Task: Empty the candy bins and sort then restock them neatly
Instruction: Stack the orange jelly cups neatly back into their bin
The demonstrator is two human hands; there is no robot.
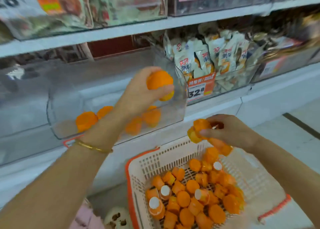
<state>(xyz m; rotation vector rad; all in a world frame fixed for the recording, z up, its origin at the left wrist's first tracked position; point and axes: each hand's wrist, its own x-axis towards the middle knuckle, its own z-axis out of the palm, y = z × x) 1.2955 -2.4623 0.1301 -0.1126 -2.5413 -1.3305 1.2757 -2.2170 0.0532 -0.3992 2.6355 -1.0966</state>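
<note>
A clear plastic candy bin [57, 105] stands on the lower shelf with several small orange cups [86, 120] on its floor. My left hand [138, 92] is raised over the bin's open top and grips orange cups [159, 80]. My right hand [230, 130] hovers above a white basket with an orange rim [129, 170] and holds a few orange cups [199, 130]. Many more orange cups [190, 194] lie heaped in the basket, some showing white foil lids.
To the right of the clear bin another bin [233, 83] holds white snack packets behind an orange price tag [200, 88] reading 32.8. More full bins line the shelf above. A pale floor [285, 137] shows at right.
</note>
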